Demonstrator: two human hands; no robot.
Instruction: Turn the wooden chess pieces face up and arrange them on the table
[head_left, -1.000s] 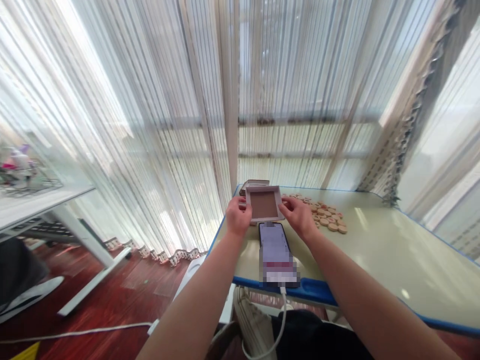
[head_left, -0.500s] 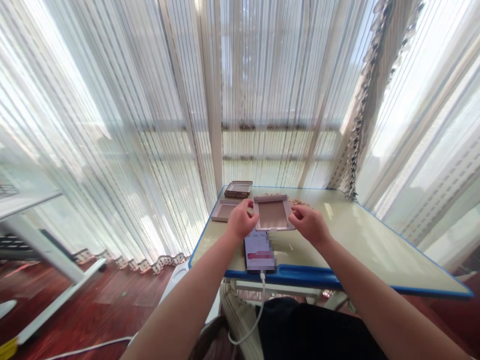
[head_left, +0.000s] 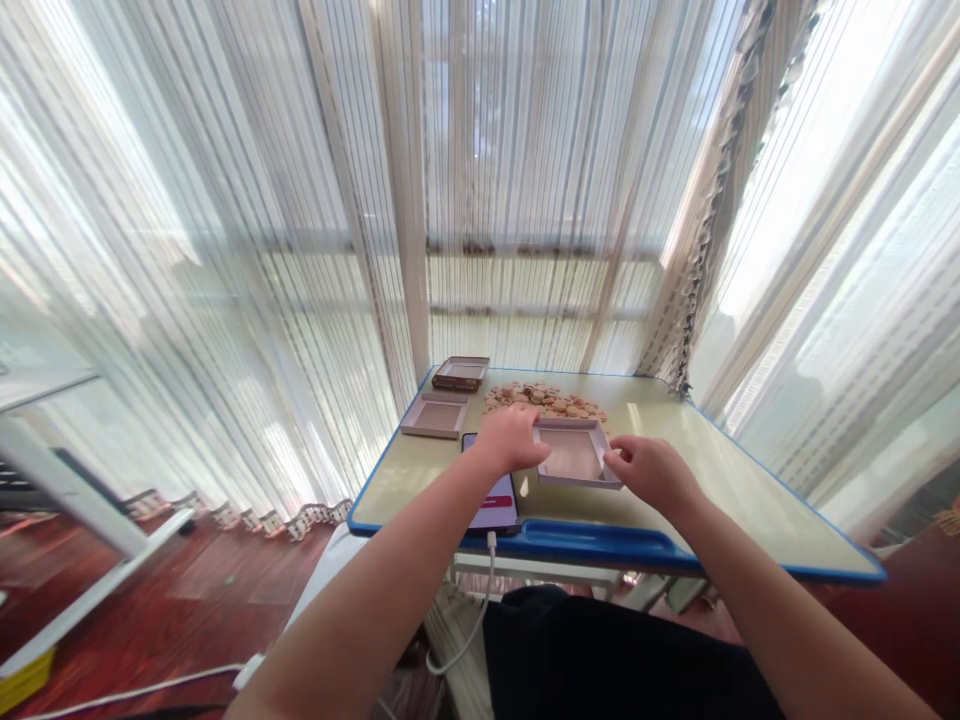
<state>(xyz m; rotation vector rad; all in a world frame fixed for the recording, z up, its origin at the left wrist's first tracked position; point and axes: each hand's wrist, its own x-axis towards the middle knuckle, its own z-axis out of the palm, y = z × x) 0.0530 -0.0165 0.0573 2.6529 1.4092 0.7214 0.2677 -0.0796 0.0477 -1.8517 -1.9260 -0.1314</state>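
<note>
A shallow, open cardboard box [head_left: 571, 455] lies low over the table, near its front middle, its bare inside facing up. My left hand [head_left: 511, 440] holds the box's left wall between thumb and fingers. The right wall is pinched by my right hand [head_left: 651, 470], its thumb and fingertips closed at the edge. Just beyond the box spreads a heap of small round wooden pieces [head_left: 551, 400]. Partly covered by my left hand and forearm, a phone [head_left: 495, 510] rests at the table's front edge.
A second shallow box [head_left: 435, 418] lies at the table's left, with a brown-sided box [head_left: 461, 372] behind it. A white cable [head_left: 491, 585] hangs from the phone. The table [head_left: 720, 480] has a blue rim and a front groove [head_left: 600, 540]. Curtains stand behind.
The box has come down from a raised, tilted position to lie flatter and further right, both hands moving with it. More wooden pieces show behind it. The view has shifted slightly.
</note>
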